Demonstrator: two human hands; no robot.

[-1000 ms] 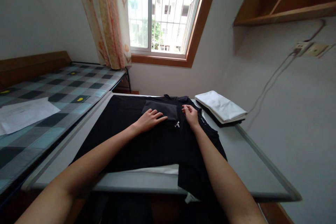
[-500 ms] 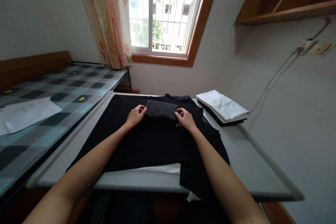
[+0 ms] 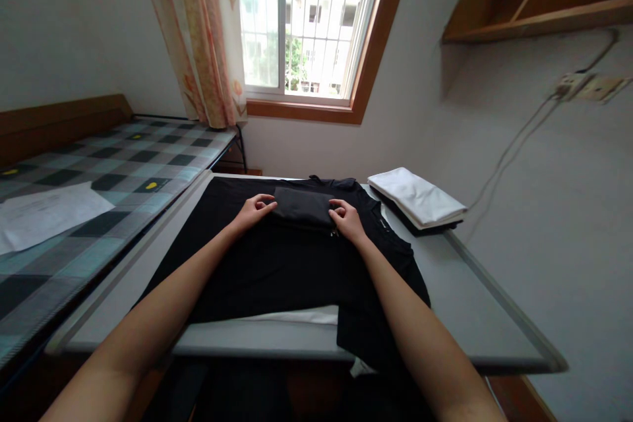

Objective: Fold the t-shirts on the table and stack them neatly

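Note:
A black T-shirt point(image 3: 277, 270) lies spread out on its side across the pale table, its neckline to the right and one sleeve hanging over the front edge. On top of it rests a flat, dark grey rectangle of folded fabric point(image 3: 302, 206); whether it is a garment or a pouch I cannot tell. My left hand point(image 3: 256, 209) pinches its left end between thumb and fingers. At the right end, my right hand point(image 3: 347, 218) is closed on the edge in the same way. Small whitish marks show beside the right fingers.
Folded white cloth point(image 3: 418, 196) lies over dark cloth at the table's back right. The grey table point(image 3: 487, 316) has a raised rim. To the left, a checked mattress point(image 3: 123, 168) holds paper sheets point(image 3: 54, 214). A wooden shelf point(image 3: 534, 20) juts from the right wall.
My left fingers have shifted slightly at the fabric's left end, and the thumb reaches a little straighter. The right hand and the fabric stay nearly where they were. The camera view has moved slightly.

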